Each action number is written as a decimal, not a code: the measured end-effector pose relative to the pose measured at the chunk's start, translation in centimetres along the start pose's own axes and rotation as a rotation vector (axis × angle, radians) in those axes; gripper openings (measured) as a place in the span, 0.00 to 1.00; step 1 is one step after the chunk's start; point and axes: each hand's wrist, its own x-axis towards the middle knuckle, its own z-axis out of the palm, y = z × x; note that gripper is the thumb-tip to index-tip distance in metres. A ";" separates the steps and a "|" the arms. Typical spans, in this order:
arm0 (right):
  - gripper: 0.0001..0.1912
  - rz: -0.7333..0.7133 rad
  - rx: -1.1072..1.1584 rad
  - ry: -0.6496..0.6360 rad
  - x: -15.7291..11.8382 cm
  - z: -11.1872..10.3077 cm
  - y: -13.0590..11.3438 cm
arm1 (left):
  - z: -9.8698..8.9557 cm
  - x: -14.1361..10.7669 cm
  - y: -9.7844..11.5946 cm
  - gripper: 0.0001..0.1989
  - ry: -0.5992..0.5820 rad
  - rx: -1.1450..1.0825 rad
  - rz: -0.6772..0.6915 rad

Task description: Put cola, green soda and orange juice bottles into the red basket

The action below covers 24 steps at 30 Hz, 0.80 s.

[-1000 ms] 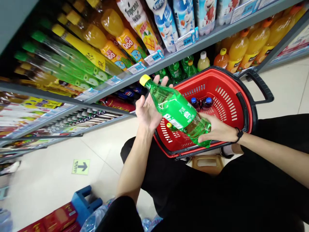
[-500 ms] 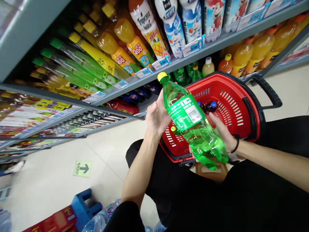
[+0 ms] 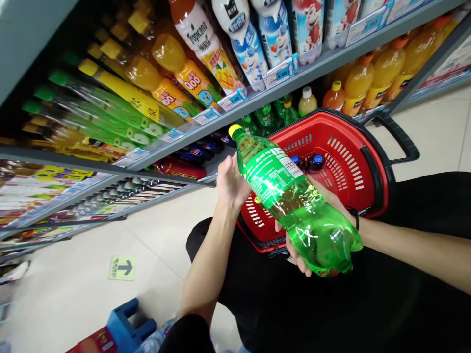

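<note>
A large green soda bottle (image 3: 294, 206) with a yellow cap lies tilted across both hands, cap end toward the shelf. My left hand (image 3: 231, 182) is against the bottle's upper part, thumb up along its side; its other fingers are hidden behind the bottle. My right hand (image 3: 333, 198) cradles the lower half from beneath, fingertips showing under the near side. On the green label are white print and a barcode. Below the bottle stands a red shopping basket (image 3: 349, 142), with blue-capped dark bottles (image 3: 315, 162) and a yellow cap inside.
Shelves (image 3: 198, 132) of juice and soda bottles run along the far side, with price tags at their edges. The basket's black handle (image 3: 399, 137) sticks out right. An arrow sticker (image 3: 122, 268) marks the floor; a blue object (image 3: 128, 321) stands at lower left.
The bottle has rolled between my hands, so the barcode sits higher and more label text shows. Its base has come closer to me. The shelf has shifted left in view.
</note>
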 end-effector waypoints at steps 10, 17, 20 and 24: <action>0.60 -0.105 -0.079 0.011 -0.1 -0.2 -0.3 | 0.4 1.2 -1.8 0.24 0.101 -0.185 -0.212; 0.47 -0.311 -0.240 0.037 0.2 0.3 -2.3 | -0.4 2.4 -1.7 0.31 0.158 -0.005 -0.115; 0.41 -0.402 -0.440 0.151 -0.1 0.2 -2.5 | -0.1 2.2 -0.8 0.29 0.071 0.013 -0.097; 0.39 -0.381 -0.846 0.269 -0.7 -0.3 -1.8 | -0.1 1.6 0.3 0.27 0.008 0.092 -0.102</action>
